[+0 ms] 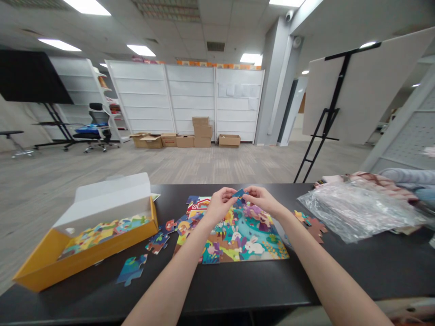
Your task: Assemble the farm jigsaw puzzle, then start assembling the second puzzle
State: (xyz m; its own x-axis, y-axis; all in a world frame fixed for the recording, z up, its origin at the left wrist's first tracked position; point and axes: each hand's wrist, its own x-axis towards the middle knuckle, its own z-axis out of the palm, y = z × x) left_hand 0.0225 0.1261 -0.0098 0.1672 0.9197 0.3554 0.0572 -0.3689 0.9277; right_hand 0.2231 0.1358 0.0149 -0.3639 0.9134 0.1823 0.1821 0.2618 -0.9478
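The person holds both bare hands above the middle of a dark tabletop (356,267), and the left hand (220,206) and the right hand (262,201) come close together. Between them is one small blue puzzle piece (239,193), raised a little above the partly joined jigsaw puzzle (234,233). The piece is in the air, not touching the puzzle. Its long axis seems to lie tilted, from lower left to upper right. The left fingers (228,194) come to it from the left side, and the right fingers (249,193) come from the right side. The fingers of both hands are together on the piece, and it looks pinched between them, but the exact grip is partly hidden. Neither hand is clearly nearer to it.

The puzzle shows rabbits and a red barn, and its edge is uneven. To the left, an open yellow box (44,267) with a white lid flap (112,199) holds more pieces. Loose pieces lie on the tabletop beside it, one blue piece (131,269) among them. To the right of the puzzle are two joined brown pieces (316,228), and just beyond them lies a clear plastic bag (356,210).
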